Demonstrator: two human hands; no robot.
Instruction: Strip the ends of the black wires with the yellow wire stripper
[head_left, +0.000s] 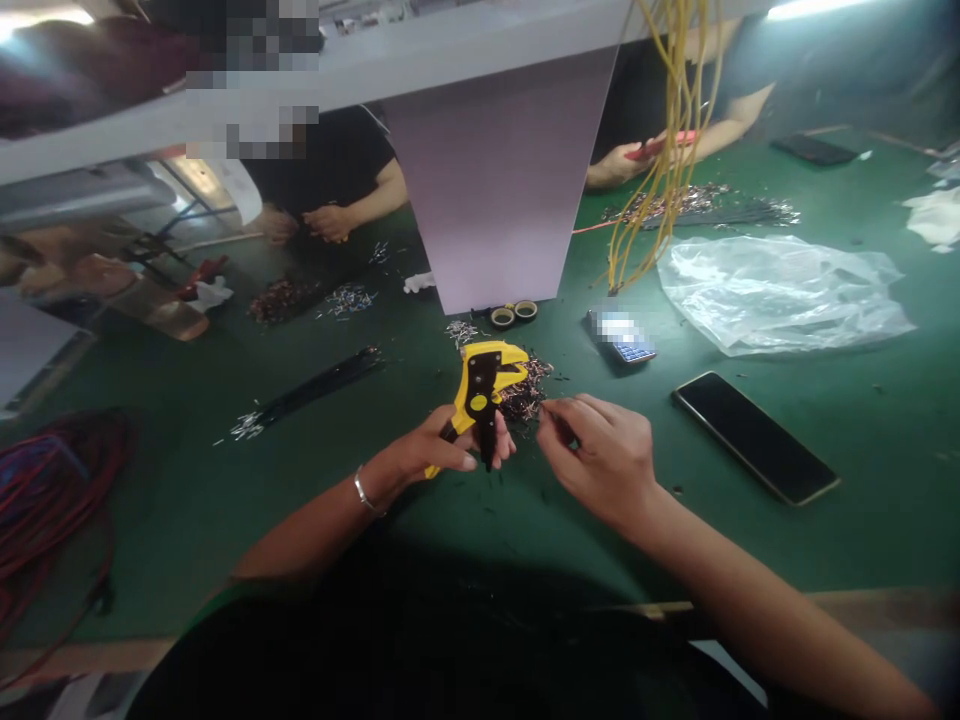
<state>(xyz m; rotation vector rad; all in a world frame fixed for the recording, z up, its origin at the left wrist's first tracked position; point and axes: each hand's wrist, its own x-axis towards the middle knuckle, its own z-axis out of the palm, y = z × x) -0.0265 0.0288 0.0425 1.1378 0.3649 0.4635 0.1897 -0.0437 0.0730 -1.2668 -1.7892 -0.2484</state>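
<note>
Green worktop [862, 540], seen from above. Left hand [442, 450] closed round the grips of a yellow-and-black wire stripper [480, 385], the tool tilted, its head toward 12 o'clock. Right hand [600, 460] just beside it at 3 o'clock, thumb and fingertips [551, 408] pinched together; whatever they hold, if anything, is too fine to tell. Heap of cut wire ends [525, 395] just behind the stripper's head, at 1 o'clock from the hands. Two tape rolls [514, 315] farther out at 12 o'clock. Loose yellow wires [667, 170] hang from above at 1 o'clock; clear plastic bag [780, 295] lies at 2 o'clock, black smartphone [754, 438] at 3 o'clock. Red-and-blue wire coil [45, 490] at 9 o'clock. A co-worker's hand [328, 222] rests at 11 o'clock
</note>
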